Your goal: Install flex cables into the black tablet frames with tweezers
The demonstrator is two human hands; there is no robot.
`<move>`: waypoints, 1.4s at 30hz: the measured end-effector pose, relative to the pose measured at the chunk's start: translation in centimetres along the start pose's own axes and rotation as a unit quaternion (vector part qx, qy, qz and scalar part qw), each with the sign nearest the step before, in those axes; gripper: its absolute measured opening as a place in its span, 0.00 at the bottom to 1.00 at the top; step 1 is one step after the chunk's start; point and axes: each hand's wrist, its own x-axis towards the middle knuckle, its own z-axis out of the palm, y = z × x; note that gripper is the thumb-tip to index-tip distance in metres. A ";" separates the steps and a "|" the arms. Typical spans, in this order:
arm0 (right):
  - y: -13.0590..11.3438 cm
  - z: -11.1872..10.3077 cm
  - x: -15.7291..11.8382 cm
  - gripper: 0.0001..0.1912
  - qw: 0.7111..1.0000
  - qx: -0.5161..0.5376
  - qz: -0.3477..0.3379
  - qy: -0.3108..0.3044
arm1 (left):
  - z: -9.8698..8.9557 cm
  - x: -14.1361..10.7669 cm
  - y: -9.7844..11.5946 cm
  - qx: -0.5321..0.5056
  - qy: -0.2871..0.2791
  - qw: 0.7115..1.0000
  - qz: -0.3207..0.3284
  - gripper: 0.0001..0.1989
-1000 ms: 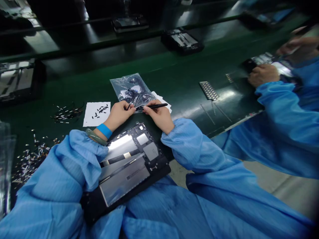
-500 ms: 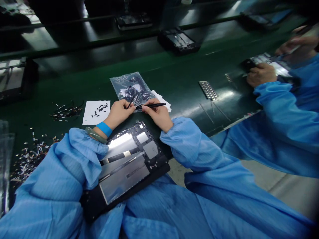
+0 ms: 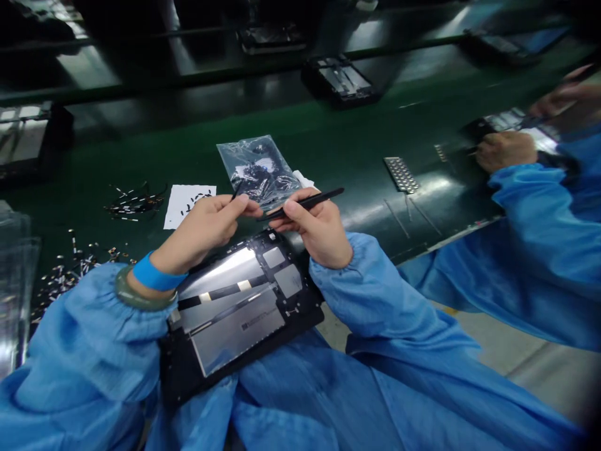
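My right hand [image 3: 323, 228] is closed round black tweezers [image 3: 323, 198], their tips pointing left toward my other hand. In a pinch, my left hand [image 3: 211, 222] holds a thin black piece [image 3: 236, 190] that sticks up between thumb and fingers; its kind is unclear. Below both hands, an opened tablet-like device [image 3: 235, 313] lies tilted at the table edge, showing silver panels and a dark frame. Just beyond the fingers rests a clear plastic bag [image 3: 263, 169] of small black parts. A white sheet [image 3: 181, 199] bearing small black strips is partly hidden by my left hand.
Loose flex-like strips [image 3: 136, 202] and a heap of small parts [image 3: 75, 269] lie left. A perforated metal plate [image 3: 401, 175] and thin rods are on the right, near a co-worker's hand [image 3: 507, 151]. Another device [image 3: 340, 81] sits farther back.
Both hands have come back from the plastic bag toward me, over the device's far edge. The tweezers moved with my right hand, and the view shifted slightly.
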 end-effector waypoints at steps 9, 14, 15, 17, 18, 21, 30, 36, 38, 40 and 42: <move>-1.2 4.4 -1.1 0.21 0.981 0.093 0.132 -0.109 | -1.5 -7.1 -1.4 -0.141 0.029 0.988 -0.048 0.17; -0.5 5.1 -1.0 0.18 0.949 0.154 0.233 -0.150 | -1.9 -8.5 -2.1 -0.157 0.044 0.984 -0.079 0.17; -0.2 5.2 -0.9 0.17 0.943 0.161 0.250 -0.150 | -1.9 -8.7 -2.2 -0.153 0.049 0.984 -0.080 0.17; 0.2 5.4 -0.8 0.15 0.934 0.172 0.277 -0.147 | -1.9 -8.9 -2.4 -0.147 0.058 0.984 -0.081 0.17; 0.4 5.5 -0.7 0.14 0.930 0.177 0.286 -0.146 | -1.9 -9.0 -2.5 -0.146 0.063 0.984 -0.080 0.16; 0.7 5.6 -0.5 0.13 0.923 0.186 0.303 -0.147 | -1.7 -9.0 -2.9 -0.146 0.072 0.984 -0.068 0.15; 0.2 5.4 0.0 0.18 0.973 0.074 0.181 -0.124 | -4.5 -9.4 -3.9 0.050 0.139 0.988 -0.040 0.21; 2.0 6.2 0.5 0.21 0.982 -0.104 0.090 -0.129 | -5.8 -9.8 -5.7 -0.016 0.203 0.977 -0.070 0.18; 2.5 6.2 0.4 0.20 0.977 -0.143 0.084 -0.131 | -5.7 -9.8 -6.3 -0.032 0.199 0.977 -0.074 0.18; 2.8 6.1 0.2 0.19 0.975 -0.170 0.070 -0.128 | -5.6 -9.7 -6.7 -0.044 0.195 0.977 -0.073 0.18; 2.9 6.0 0.0 0.16 0.972 -0.191 0.056 -0.125 | -5.5 -9.7 -6.9 -0.048 0.198 0.977 -0.070 0.17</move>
